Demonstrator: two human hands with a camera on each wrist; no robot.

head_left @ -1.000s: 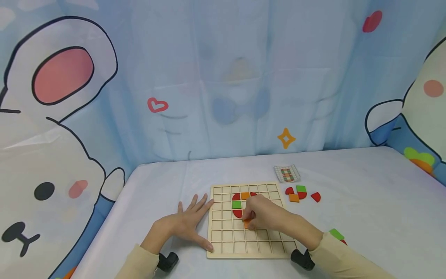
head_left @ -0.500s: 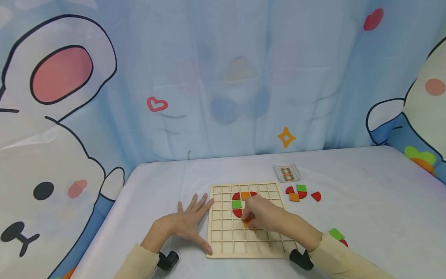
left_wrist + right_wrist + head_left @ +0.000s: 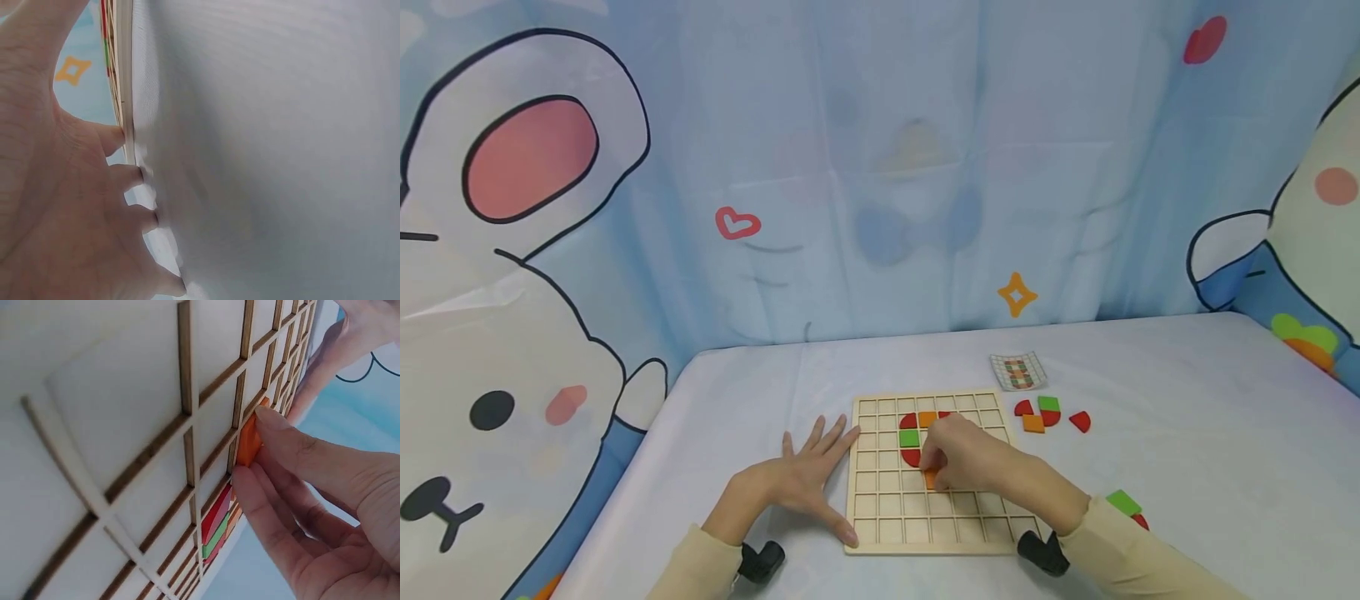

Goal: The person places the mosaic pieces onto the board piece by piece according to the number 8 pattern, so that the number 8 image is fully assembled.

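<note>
A square wooden grid board point(image 3: 887, 527) lies on the white-covered table. My right hand point(image 3: 966, 454) is over its middle, pinching an orange square tile point(image 3: 250, 440) between thumb and forefinger, right at a grid cell. Farther back on the board sit a red rounded tile point(image 3: 911, 457), a green square tile point(image 3: 909, 438), another red piece point(image 3: 909, 421) and an orange square point(image 3: 927, 419). The right hand partly hides a red piece beside them. My left hand point(image 3: 801, 483) is spread flat, thumb and fingertips at the board's left edge.
Behind the board's right corner lies a small pattern card point(image 3: 1018, 372). Loose pieces lie right of the board, among them an orange square point(image 3: 1033, 423) and a red piece point(image 3: 1080, 422). A green tile point(image 3: 1123, 502) lies near the right sleeve. A patterned curtain point(image 3: 880, 167) hangs behind the table.
My right forearm has shifted slightly left, while the pinching fingers stay at the same spot on the board. The left hand keeps its place.
</note>
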